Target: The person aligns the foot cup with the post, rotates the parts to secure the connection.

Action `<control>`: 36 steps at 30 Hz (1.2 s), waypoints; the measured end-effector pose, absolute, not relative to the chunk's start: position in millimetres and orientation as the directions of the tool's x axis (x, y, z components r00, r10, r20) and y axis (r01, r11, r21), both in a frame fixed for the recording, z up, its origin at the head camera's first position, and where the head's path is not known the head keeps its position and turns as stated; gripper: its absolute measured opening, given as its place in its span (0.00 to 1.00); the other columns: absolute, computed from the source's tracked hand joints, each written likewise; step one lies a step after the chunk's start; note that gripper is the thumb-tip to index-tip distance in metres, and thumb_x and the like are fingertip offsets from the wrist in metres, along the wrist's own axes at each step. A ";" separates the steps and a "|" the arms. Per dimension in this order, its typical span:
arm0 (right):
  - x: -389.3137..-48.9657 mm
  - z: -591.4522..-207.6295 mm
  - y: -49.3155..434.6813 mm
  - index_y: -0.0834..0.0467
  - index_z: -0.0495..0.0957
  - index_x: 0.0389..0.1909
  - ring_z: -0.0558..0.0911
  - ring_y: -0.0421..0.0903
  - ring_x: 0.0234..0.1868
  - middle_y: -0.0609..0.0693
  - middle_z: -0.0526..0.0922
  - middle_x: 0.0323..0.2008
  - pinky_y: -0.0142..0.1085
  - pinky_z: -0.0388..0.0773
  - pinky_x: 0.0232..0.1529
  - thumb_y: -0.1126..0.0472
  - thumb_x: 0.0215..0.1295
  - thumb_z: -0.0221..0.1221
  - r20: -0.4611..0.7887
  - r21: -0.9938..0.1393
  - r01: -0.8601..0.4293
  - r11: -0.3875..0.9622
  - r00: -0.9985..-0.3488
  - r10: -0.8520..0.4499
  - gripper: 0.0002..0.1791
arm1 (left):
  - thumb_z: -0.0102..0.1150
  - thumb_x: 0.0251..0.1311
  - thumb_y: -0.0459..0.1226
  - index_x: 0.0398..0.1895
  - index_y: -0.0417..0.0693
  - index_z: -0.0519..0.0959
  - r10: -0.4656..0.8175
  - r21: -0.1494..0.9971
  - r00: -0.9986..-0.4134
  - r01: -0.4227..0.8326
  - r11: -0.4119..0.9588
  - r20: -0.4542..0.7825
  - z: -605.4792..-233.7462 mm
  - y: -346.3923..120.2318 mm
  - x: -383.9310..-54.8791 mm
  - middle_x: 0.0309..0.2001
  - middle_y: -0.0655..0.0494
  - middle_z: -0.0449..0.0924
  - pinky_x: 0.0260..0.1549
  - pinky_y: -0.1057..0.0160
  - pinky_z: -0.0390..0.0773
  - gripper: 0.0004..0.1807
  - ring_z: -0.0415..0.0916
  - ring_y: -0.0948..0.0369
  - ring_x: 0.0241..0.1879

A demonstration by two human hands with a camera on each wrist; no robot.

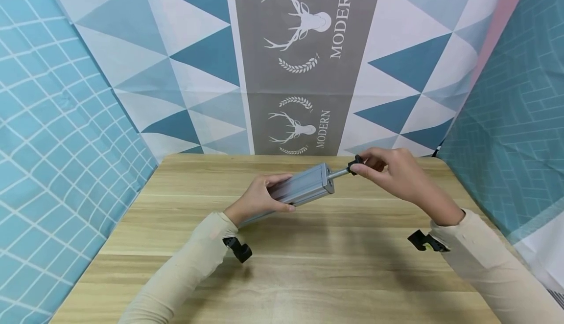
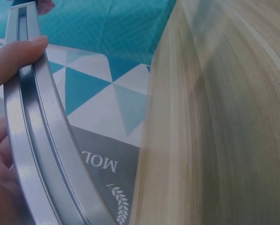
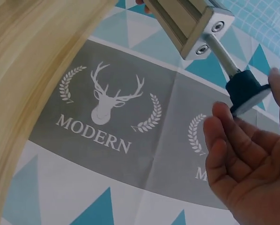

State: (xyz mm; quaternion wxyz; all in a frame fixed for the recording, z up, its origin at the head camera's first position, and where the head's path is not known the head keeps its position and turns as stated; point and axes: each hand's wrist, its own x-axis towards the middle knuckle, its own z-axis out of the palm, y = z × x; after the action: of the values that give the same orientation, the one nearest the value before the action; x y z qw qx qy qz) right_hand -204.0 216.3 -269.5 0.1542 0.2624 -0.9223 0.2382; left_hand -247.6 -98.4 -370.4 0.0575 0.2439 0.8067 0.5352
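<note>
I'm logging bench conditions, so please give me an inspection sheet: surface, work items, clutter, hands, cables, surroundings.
Surface: wood-grain tabletop, with soft shadows.
Work items: grooved metal profile; from its end, beside two screws, a metal rod leads to a black foot.
Clutter: nothing seen.
Left hand: grips the profile.
Right hand: pinches the black foot.
Cables: none identifiable; a small dark thing by the table's far right corner is too small to tell.
Surroundings: triangle-patterned backdrop with a grey deer-and-MODERN band; blue grid cloth left, teal cloth right.
</note>
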 end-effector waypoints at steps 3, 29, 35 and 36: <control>-205.1 -270.8 216.8 0.58 0.82 0.41 0.79 0.38 0.25 0.46 0.84 0.27 0.36 0.74 0.27 0.48 0.66 0.59 0.384 -0.372 -0.525 0.766 -0.838 -0.388 0.17 | 0.81 0.33 0.36 0.60 0.52 0.77 0.454 0.898 -0.875 0.327 0.293 0.171 -374.3 -98.7 -250.6 0.57 0.57 0.78 0.53 0.58 0.70 0.42 0.75 0.61 0.50; -207.5 -275.8 215.3 0.59 0.83 0.40 0.79 0.40 0.27 0.47 0.85 0.27 0.37 0.76 0.30 0.50 0.65 0.61 0.475 -0.324 -0.569 0.756 -0.789 -0.390 0.15 | 0.82 0.32 0.39 0.59 0.56 0.78 0.456 0.882 -0.864 0.372 0.289 0.215 -377.4 -98.3 -256.5 0.55 0.62 0.79 0.50 0.60 0.72 0.41 0.76 0.62 0.49; -206.2 -273.2 221.7 0.55 0.72 0.63 0.82 0.52 0.47 0.53 0.82 0.51 0.49 0.78 0.42 0.54 0.59 0.66 0.434 -0.309 -0.637 0.706 -0.755 -0.492 0.31 | 0.82 0.32 0.38 0.59 0.55 0.78 0.445 0.895 -0.874 0.345 0.283 0.196 -376.7 -99.2 -256.2 0.55 0.61 0.79 0.51 0.60 0.71 0.41 0.76 0.62 0.49; -206.7 -272.6 223.1 0.55 0.68 0.66 0.80 0.53 0.52 0.54 0.78 0.57 0.50 0.77 0.44 0.57 0.58 0.67 0.439 -0.285 -0.674 0.681 -0.724 -0.533 0.35 | 0.82 0.32 0.38 0.59 0.55 0.78 0.442 0.896 -0.876 0.341 0.284 0.193 -376.4 -99.8 -255.9 0.55 0.61 0.79 0.51 0.60 0.71 0.41 0.76 0.62 0.49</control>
State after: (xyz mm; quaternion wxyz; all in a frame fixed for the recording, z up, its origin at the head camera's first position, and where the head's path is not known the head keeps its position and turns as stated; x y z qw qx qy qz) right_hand -206.7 223.1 -272.6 0.1622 0.3343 -0.9024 0.2180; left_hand -255.9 -99.8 -376.4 0.0461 0.2447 0.8000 0.5459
